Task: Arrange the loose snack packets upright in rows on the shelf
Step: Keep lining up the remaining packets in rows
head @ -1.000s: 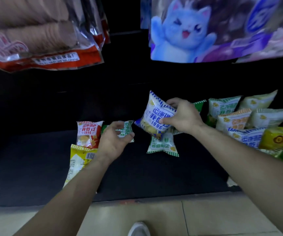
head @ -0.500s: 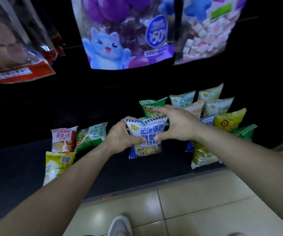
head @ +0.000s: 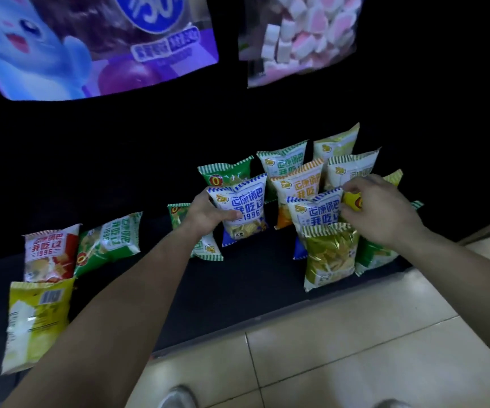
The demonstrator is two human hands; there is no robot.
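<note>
At centre frame the left hand grips a blue packet by its left edge, thumb across the front, standing it on the dark shelf. Right of centre, the right hand curls its fingers at the tops of a second blue packet and a yellow packet; which one it pinches cannot be told. The step looks like seating the blue packet beside the standing rows; next it must be released without toppling. A red packet, green packet and pale packet lie flat at lower left, and a striped packet lies under the left wrist, in the way.
</note>
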